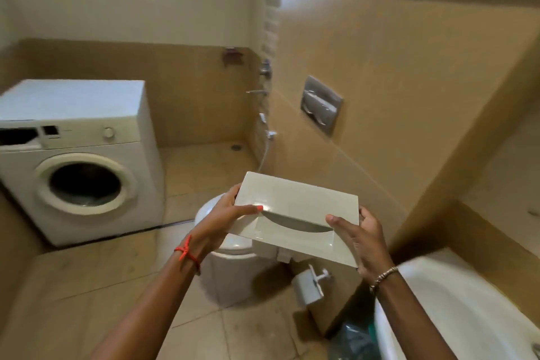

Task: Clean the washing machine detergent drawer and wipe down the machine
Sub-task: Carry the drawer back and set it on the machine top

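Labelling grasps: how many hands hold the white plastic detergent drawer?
2. Left hand grips the left edge of the white plastic detergent drawer; right hand grips the right edge.

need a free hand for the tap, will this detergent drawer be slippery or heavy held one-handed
Probably light and stiff: the detergent drawer looks like moulded plastic, held by the left hand and right hand at its ends. Its glossy front shows glare, so likely slippery when wet.

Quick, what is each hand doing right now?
Left hand: grips the detergent drawer by its left edge.
Right hand: grips the drawer's right edge.
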